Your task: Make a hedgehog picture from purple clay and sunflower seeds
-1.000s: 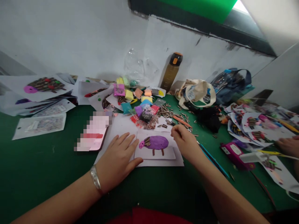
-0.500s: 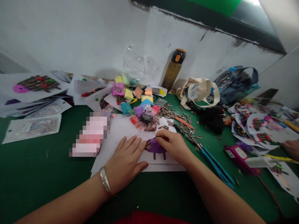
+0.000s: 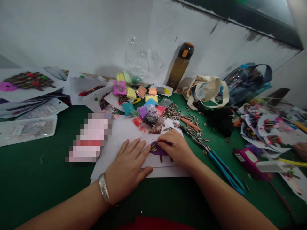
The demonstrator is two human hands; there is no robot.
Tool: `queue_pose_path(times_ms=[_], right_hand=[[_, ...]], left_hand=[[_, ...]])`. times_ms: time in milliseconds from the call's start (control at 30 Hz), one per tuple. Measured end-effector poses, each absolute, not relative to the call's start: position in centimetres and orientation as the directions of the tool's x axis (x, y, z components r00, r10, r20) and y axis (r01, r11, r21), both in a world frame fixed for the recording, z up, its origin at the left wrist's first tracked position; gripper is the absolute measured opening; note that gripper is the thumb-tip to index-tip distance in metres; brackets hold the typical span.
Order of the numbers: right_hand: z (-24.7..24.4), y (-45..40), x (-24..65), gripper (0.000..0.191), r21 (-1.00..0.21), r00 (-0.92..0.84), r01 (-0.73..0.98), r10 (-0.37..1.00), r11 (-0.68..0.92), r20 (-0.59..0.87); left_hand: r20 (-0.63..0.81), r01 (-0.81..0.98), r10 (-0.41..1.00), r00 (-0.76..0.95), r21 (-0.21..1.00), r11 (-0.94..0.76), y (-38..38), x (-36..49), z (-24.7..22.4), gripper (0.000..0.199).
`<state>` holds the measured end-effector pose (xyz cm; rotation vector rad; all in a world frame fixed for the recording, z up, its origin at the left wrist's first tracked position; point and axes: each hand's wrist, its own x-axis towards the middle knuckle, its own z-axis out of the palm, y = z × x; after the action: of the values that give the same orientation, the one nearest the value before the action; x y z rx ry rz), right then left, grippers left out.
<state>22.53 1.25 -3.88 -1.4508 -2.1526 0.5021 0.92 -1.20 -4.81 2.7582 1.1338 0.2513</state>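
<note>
right hand (image 3: pixel 177 148) at purple clay (image 3: pixel 158 152) — left hand (image 3: pixel 128 169) flat on paper (image 3: pixel 109 143)

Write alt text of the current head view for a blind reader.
A person's right hand is bunched over a purple shape on white paper, while the left hand lies spread on the paper. Beyond lie colourful packets and striped seeds on a green table.

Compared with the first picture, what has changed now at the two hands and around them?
The right hand moved leftward, from beside the purple shape to over it, close to the striped seeds; whether it holds one is unclear. The left hand now hides the pink head. The clay packets and bottle stayed in place.
</note>
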Motion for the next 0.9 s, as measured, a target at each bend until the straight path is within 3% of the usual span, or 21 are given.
queue_pose_path(times_ms=[733,900], right_hand=[[-5.1,1.1,21.8,0.02,-0.431,-0.345,0.802,0.91,0.414,0.231],[-4.5,1.3,23.4,0.016,-0.455,-0.231,0.817,0.925,0.353,0.303]], left_hand=[[0.098,0.676,0.696,0.712,0.172,-0.716,-1.2,1.0,-4.8,0.054],[0.116,0.676,0.698,0.707,0.178,-0.715,-1.2,0.8,-4.9,0.055]])
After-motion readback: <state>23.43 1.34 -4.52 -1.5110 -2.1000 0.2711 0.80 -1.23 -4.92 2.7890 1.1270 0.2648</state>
